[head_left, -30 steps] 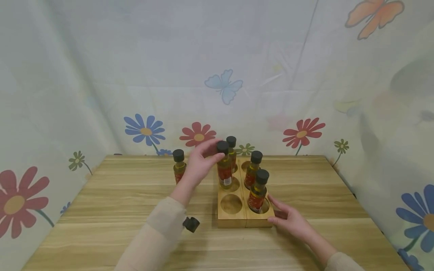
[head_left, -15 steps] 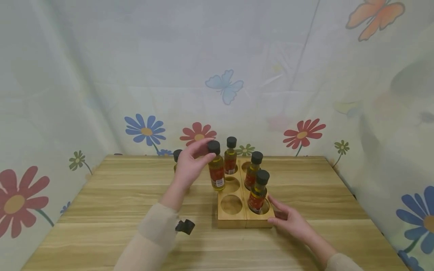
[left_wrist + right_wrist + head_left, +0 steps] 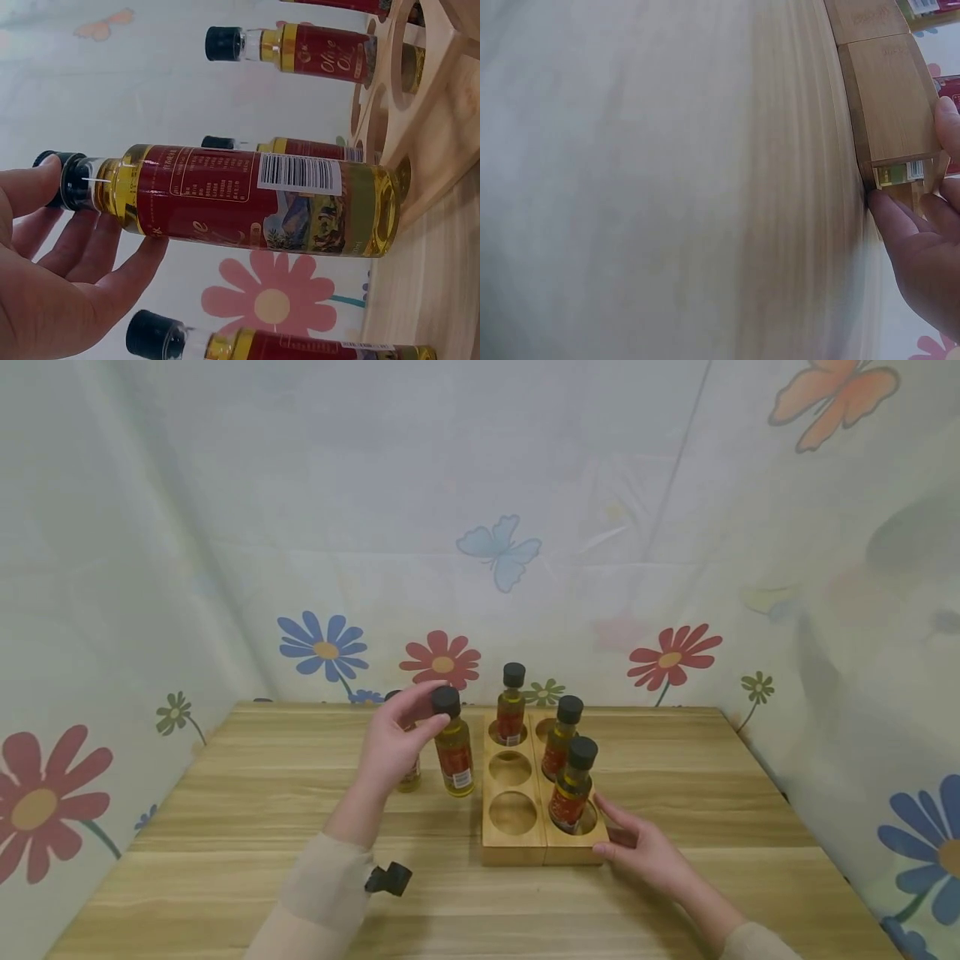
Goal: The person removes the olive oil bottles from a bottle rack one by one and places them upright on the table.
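Note:
My left hand (image 3: 393, 739) pinches an olive oil bottle (image 3: 455, 756) by its black cap and neck, with the thumb on the near side. The bottle stands upright left of the wooden bottle rack (image 3: 512, 853), its bottom at or just above the table. Its red label and barcode show in the left wrist view, where the bottle (image 3: 247, 199) spans the middle. At the rack's right front corner, my right hand (image 3: 648, 856) holds on, thumb on the front and fingers along the side. Several holes of the rack are bare; 3 capped bottles (image 3: 570, 789) sit in others.
Another olive oil bottle (image 3: 408, 777) stands on the table behind my left hand, partly hidden. A black strap piece (image 3: 390, 878) juts from the left wrist. The wooden table (image 3: 247, 793) ends at a flowered cloth backdrop (image 3: 360, 560).
My left hand has carried the bottle left and down, from over the rack's middle left hole to beside the rack. The right hand stays at the rack's corner.

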A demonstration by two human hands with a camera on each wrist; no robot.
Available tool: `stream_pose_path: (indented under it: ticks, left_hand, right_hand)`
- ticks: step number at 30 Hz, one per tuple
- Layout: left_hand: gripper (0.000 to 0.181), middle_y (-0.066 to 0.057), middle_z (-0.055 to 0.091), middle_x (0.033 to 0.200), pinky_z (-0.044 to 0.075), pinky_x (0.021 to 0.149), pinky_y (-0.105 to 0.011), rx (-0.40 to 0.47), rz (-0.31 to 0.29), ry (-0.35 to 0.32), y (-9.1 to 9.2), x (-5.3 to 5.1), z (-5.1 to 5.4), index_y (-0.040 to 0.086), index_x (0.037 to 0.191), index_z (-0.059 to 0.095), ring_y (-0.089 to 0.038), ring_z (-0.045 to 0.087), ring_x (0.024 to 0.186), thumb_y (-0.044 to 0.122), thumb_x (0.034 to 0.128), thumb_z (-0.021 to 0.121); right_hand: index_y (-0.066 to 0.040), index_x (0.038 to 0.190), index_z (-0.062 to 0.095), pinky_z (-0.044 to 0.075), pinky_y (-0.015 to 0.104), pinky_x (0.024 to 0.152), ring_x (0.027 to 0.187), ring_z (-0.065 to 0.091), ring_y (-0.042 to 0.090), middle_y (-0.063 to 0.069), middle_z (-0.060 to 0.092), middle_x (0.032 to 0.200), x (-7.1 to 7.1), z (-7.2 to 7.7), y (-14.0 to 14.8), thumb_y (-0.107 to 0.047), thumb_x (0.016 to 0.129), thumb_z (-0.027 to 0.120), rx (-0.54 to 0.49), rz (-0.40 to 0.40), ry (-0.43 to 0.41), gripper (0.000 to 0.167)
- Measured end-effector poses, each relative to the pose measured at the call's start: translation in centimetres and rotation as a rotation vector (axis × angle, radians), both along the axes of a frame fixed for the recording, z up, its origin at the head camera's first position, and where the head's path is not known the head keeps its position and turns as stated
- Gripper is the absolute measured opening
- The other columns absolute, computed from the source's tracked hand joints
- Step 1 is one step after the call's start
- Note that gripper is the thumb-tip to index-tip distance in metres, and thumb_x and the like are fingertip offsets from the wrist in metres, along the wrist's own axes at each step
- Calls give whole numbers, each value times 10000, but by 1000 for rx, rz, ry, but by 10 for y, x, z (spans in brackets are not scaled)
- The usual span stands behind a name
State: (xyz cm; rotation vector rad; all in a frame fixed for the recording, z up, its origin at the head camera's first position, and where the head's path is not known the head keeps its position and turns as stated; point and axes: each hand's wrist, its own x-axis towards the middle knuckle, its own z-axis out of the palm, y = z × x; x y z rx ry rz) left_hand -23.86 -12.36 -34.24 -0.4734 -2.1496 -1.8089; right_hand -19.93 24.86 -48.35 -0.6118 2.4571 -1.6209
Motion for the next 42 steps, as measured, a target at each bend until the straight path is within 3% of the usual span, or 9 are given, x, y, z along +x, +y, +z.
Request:
stream_pose_path:
  ticks: [3, 15, 24, 30, 36, 42]
  left_hand:
    - [428, -126, 661, 1202, 506, 918, -311, -10, 25, -18, -6, 1, -5, 87, 1327, 631, -222, 634, 1060, 55, 910, 716]
    - [420, -165, 665, 1212, 472, 968, -456, -70, 102, -33, -29, 8, -14, 68, 1323, 625, -264, 632, 1086, 34, 912, 703]
    - [413, -172, 664, 1210, 501, 930, -349, -99, 173, -33, -53, 11, -16, 66, 1319, 630, -97, 628, 1028, 39, 914, 703]
    - [415, -159, 652, 1243, 495, 910, -260, -126, 213, -58, -67, 12, -17, 67, 1342, 609, -178, 621, 1087, 61, 934, 683]
    - [426, -161, 647, 1256, 477, 977, -410, -142, 253, -76, -78, 11, -20, 74, 1361, 595, -254, 613, 1131, 81, 943, 676]
    - [430, -171, 657, 1223, 477, 964, -358, -151, 306, -106, -85, 7, -22, 71, 1359, 598, -231, 617, 1109, 102, 939, 689]
  right_hand:
    - [-15, 1528, 325, 494, 369, 954, 1177, 572, 446, 281, 273, 1537, 0, 0, 0, -166, 908, 727, 1, -2, 4, 754]
    - [-14, 1526, 329, 496, 364, 954, 1172, 576, 446, 280, 281, 1536, 2, 1, -1, -168, 910, 725, 10, -6, 10, 748]
    - [-11, 1525, 327, 498, 358, 949, 1170, 575, 451, 284, 277, 1534, 1, 1, -1, -157, 913, 722, 5, 1, 15, 744]
    - [-5, 1523, 326, 494, 390, 955, 1169, 573, 457, 287, 275, 1533, 1, 1, -1, -158, 913, 722, 3, 0, 16, 743]
    - [-1, 1522, 325, 494, 309, 946, 1171, 574, 453, 286, 277, 1533, 1, 1, -1, -156, 910, 725, 1, 0, 16, 747]
    - [-3, 1524, 323, 494, 317, 948, 1178, 568, 456, 287, 269, 1536, 1, 0, -1, -155, 912, 721, -3, 1, 13, 746]
